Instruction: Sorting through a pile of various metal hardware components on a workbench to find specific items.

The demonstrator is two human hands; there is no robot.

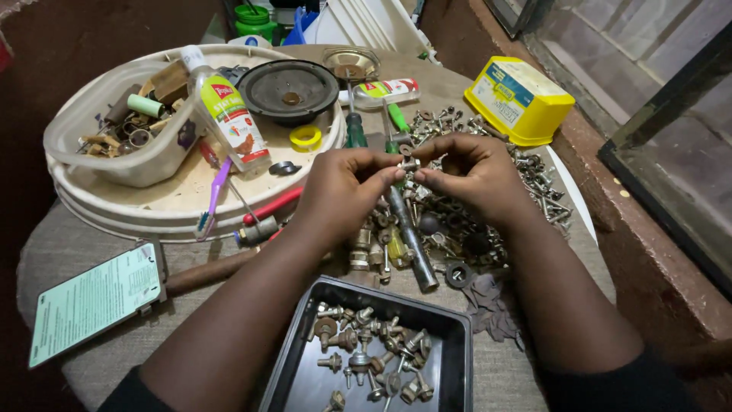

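A small metal fastener point(409, 163) is held between both hands above the middle of the worktop point(503, 374). The left hand point(343, 187) is closed, with thumb and forefinger pinched on the fastener's left end. The right hand point(474, 174) is likewise closed, its fingers point(428, 175) pinched on the right end. The two sets of fingertips are nearly touching.

Directly below the hands, a loose heap of screws, nuts and washers point(457, 221) is spread over the worktop, with a grey metal rod point(412, 240) lying through it. At 6 o'clock from the hands, a dark rectangular metal tray point(290, 366) is placed, holding a sorted group of similar bolts point(370, 355). At 10 o'clock, a round cream tray point(114, 210) carries a plastic bottle point(229, 114), a black speaker cone point(288, 91), a yellow tape roll point(306, 137) and a pale bowl point(145, 164) of small parts. A green-handled screwdriver point(355, 130) lies at 12 o'clock, just beyond the left hand. A yellow box point(518, 99) stands at 2 o'clock. A printed card point(95, 301) lies at 8 o'clock, near the worktop's edge.
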